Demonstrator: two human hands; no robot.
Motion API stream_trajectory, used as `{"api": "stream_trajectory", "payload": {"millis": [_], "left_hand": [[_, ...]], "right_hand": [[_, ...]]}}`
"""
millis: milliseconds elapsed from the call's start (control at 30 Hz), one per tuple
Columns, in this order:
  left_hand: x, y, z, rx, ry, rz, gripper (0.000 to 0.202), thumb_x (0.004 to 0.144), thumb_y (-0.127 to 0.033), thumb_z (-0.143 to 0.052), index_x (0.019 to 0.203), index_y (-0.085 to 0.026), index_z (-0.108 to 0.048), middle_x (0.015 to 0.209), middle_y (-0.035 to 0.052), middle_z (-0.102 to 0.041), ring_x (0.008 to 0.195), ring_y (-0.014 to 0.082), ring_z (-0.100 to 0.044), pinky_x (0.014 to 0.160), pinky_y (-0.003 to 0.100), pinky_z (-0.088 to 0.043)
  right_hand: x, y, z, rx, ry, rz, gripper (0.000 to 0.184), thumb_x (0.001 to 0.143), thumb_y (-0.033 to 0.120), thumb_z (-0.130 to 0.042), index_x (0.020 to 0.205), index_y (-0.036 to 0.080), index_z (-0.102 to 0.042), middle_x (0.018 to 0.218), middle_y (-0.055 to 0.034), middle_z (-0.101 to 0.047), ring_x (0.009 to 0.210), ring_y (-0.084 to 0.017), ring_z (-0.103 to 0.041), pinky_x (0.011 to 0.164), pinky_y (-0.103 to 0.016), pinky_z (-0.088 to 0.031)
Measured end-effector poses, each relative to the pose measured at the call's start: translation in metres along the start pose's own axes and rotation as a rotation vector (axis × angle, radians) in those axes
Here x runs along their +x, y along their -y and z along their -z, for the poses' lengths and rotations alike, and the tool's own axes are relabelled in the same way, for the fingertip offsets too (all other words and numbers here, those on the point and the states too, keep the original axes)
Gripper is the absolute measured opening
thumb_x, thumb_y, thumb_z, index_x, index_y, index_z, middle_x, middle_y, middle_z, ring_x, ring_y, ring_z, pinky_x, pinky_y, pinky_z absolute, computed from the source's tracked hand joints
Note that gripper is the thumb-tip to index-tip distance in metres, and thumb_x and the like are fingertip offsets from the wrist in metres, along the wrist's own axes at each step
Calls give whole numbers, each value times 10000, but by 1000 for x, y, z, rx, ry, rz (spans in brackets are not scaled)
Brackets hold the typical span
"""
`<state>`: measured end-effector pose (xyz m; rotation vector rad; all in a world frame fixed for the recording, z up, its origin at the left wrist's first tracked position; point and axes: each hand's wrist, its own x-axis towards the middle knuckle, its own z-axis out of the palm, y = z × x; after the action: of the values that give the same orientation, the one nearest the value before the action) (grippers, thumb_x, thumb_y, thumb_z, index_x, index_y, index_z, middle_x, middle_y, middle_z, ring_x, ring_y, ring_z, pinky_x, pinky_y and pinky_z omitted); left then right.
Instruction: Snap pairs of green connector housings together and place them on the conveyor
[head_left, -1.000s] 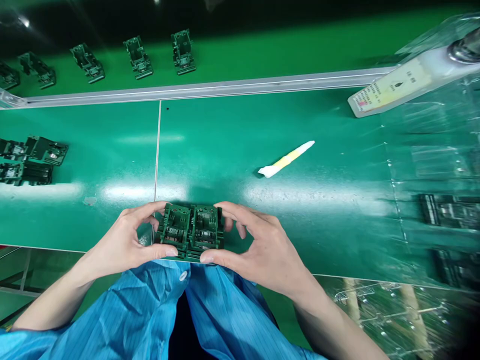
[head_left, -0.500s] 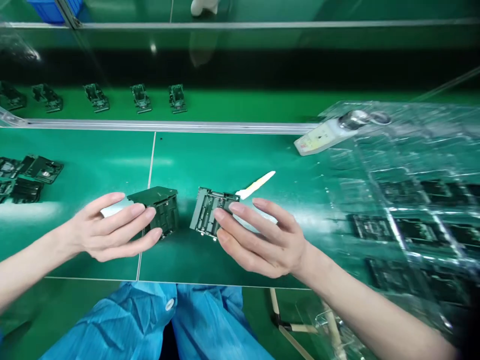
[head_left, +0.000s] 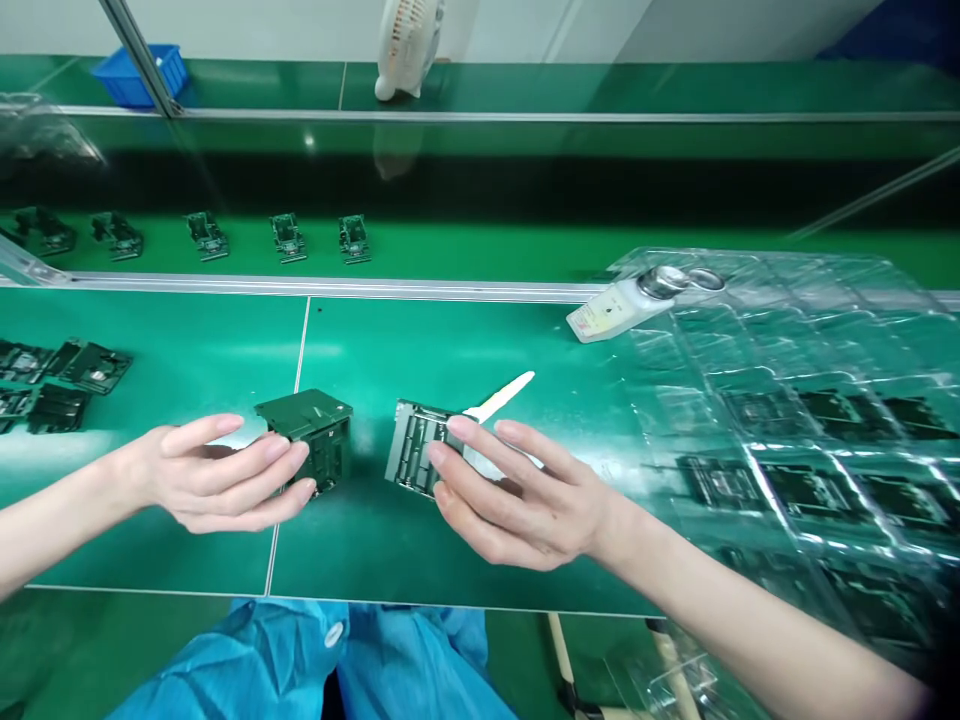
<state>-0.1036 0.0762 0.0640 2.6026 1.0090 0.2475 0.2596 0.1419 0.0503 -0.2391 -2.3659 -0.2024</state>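
Note:
My left hand [head_left: 232, 475] grips a dark, box-shaped electronic module [head_left: 311, 412] by its left side, with the fingers over its near face. My right hand [head_left: 525, 490] is closed on a second dark module [head_left: 416, 448], tilted so that its slotted face shows. A small gap separates the two modules over the green table [head_left: 360, 550]. Just behind the right hand a white stick-like tool [head_left: 506, 395] lies slanted on the table. Both thumbs are mostly hidden.
Clear plastic trays [head_left: 787, 440] with several dark modules cover the right side. A white bottle [head_left: 619, 308] with a metal top leans there. More modules [head_left: 56, 380] lie at far left, and several stand behind the metal rail [head_left: 450, 290]. A fan [head_left: 406, 50] and blue bin [head_left: 139, 75] are farther back.
The camera view has tipped upward, so the scene sits lower and more of the fan and bin shows. Both hands keep their modules, nearly unmoved over the table.

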Motion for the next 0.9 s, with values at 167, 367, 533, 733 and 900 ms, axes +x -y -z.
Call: {"api": "stream_trajectory", "payload": {"millis": [167,367,533,733,900], "left_hand": [[32,-33,-9,-131,-432,238,351,611,-301,-899,877,-286,-671,997,21,-771,984,265,-718,1079,562,-439],[57,-83,-36,-1364,-909,1104,440,655,-435,-860,995,-219,-683,939,58,-733,914,262,-713,869,438,-583],[83,-106,-48,-2177,-1173,1467,286,772,-401,-753,947,-180,-710,1075,109,-724,1028,318,-695,894,446,-590],[79,-109,-57,-2229,-1065,1385,354,839,-485,-677,991,-168,-710,1115,132,-710,1087,293,-669,983,454,-550],[30,-83,-69,-1415,-680,1104,585,692,-602,-791,1113,-221,-651,1093,93,-698,1076,287,-655,996,494,-528]], "right_hand": [[-11,28,-12,306,-124,-513,311,804,289,-796,1012,226,-575,967,-63,-728,977,-266,-719,845,-441,-598],[-3,78,-38,1174,-736,-1700,429,686,464,-870,1004,263,-663,920,-5,-713,852,-195,-687,770,-352,-585],[26,89,-51,1835,-1166,-2122,393,652,501,-890,899,256,-706,959,27,-741,986,-207,-685,888,-389,-577],[31,93,-58,1964,-1150,-2046,364,736,532,-823,935,251,-704,1013,4,-736,1017,-220,-684,947,-411,-567],[-9,97,-53,1215,-482,-1670,476,768,431,-791,1169,260,-598,1085,-47,-684,992,-232,-682,938,-443,-579]]}}
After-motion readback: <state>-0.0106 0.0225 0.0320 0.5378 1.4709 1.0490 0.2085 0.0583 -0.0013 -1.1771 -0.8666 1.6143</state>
